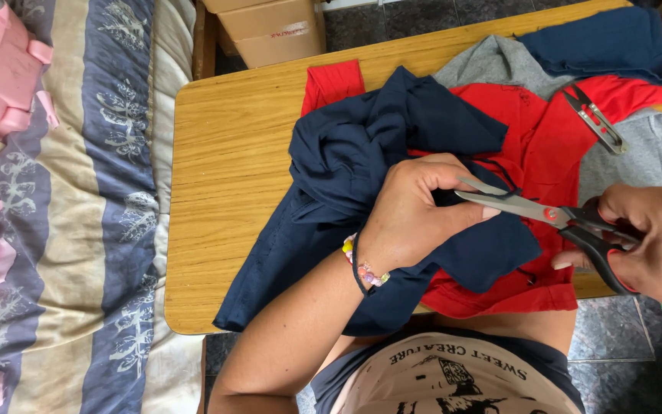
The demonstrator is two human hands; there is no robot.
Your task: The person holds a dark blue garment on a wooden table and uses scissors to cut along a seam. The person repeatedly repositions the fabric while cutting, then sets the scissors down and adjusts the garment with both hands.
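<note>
Scissors (545, 215) in right hand (657, 245) grip, left hand (415, 218) pinching navy cloth (362, 153), thread snips (595, 119) beyond

A wooden table (231, 192) with rounded corners carries a heap of cloth: a navy garment (346, 169), red fabric (545, 146), grey fabric (637, 161), and small snips (593, 119).

Head camera, single view, steep downward angle.
Looks from above the person's chest onto the wooden table (231, 153), close range; bed (78, 192) at left edge.
</note>
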